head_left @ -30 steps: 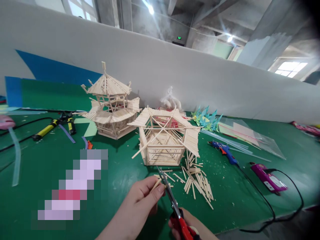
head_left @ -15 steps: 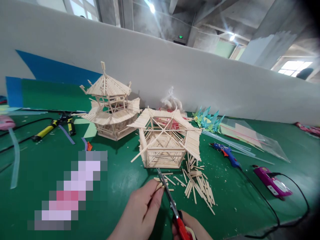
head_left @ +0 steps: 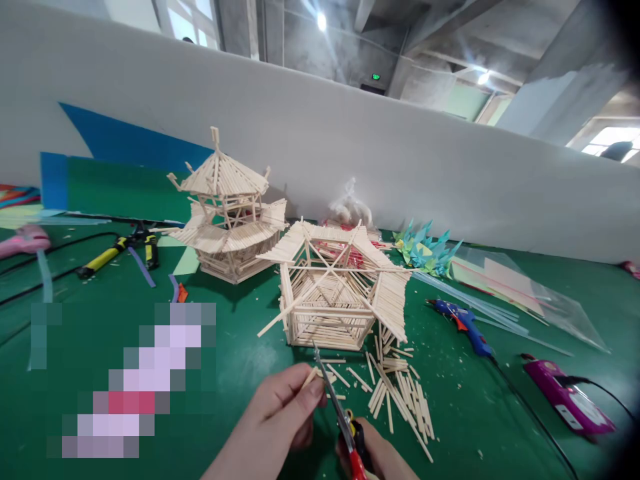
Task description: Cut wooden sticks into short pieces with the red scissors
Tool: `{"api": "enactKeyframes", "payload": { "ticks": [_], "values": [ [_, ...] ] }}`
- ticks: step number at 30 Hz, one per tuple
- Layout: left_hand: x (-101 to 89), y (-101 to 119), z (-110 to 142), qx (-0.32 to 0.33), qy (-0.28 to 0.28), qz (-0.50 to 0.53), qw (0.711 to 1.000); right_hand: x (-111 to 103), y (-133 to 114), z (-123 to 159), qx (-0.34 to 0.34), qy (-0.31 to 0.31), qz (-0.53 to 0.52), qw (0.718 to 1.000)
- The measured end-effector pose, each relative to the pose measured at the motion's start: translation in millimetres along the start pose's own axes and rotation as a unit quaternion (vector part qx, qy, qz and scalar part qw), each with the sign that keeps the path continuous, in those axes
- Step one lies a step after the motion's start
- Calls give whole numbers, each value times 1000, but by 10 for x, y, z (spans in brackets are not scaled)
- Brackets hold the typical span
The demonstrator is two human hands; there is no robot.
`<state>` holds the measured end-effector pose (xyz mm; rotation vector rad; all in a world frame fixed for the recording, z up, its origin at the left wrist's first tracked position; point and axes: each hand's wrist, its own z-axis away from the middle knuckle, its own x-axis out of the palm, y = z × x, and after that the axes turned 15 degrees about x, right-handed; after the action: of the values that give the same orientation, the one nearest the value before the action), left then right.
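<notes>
My left hand (head_left: 283,417) pinches a short wooden stick (head_left: 309,378) between thumb and fingers, low in the middle of the view. My right hand (head_left: 377,457), mostly cut off by the bottom edge, grips red-handled scissors (head_left: 336,410) whose blades meet the stick's end. Just beyond stands an unfinished hexagonal stick pavilion (head_left: 336,288). A heap of loose sticks (head_left: 397,393) lies to its right, close to my right hand.
A finished two-tier stick pagoda (head_left: 227,213) stands at the back left. On the green table (head_left: 235,373) lie a blue glue gun (head_left: 463,321), a purple device with a black cord (head_left: 567,399), yellow-handled pliers (head_left: 117,248), paper cranes (head_left: 425,245) and clear plastic sheets (head_left: 525,287).
The view has shifted a little, so things sit slightly lower and to the right. My hands keep the stick and scissors together; the scissor blades have stayed at the stick's end.
</notes>
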<state>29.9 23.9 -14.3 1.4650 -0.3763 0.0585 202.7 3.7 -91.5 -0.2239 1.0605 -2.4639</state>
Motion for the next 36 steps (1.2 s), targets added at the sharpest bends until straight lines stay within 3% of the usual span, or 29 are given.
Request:
{"api": "enactKeyframes", "payload": {
  "ticks": [3, 7, 13, 17, 19, 20, 21, 22, 28, 32, 36],
  "values": [
    [36, 20, -2, -48, 17, 149, 987, -10, -23, -13, 2, 24, 7, 1000],
    [46, 46, 21, -72, 4, 193, 979, 27, -51, -7, 11, 53, -10, 998],
    [25, 22, 80, -42, 3, 98, 994, 66, -104, 160, -15, 50, 0, 999],
    [-59, 56, 69, -29, -25, -63, 997, 93, -219, 246, 47, 29, -137, 989],
    [-151, 36, 46, 2, -37, -224, 974, 89, -266, 280, 101, -14, -256, 961],
    [-205, 2, 34, 29, -53, -331, 942, 82, -276, 294, 127, -33, -308, 942],
    [-261, -50, 24, 74, -72, -451, 886, 72, -277, 304, 144, -40, -342, 928],
    [-315, -118, 17, 88, -77, -491, 863, 60, -270, 309, 152, -39, -357, 921],
    [-476, -581, 10, 134, -77, -634, 758, 33, -177, 245, 144, 40, -241, 959],
    [-524, -683, -26, 154, -76, -653, 738, -20, -148, 263, 116, 106, -68, 985],
    [-646, -646, -41, 181, -84, -627, 753, -138, -140, 359, 45, 81, 43, 995]
  ]
}}
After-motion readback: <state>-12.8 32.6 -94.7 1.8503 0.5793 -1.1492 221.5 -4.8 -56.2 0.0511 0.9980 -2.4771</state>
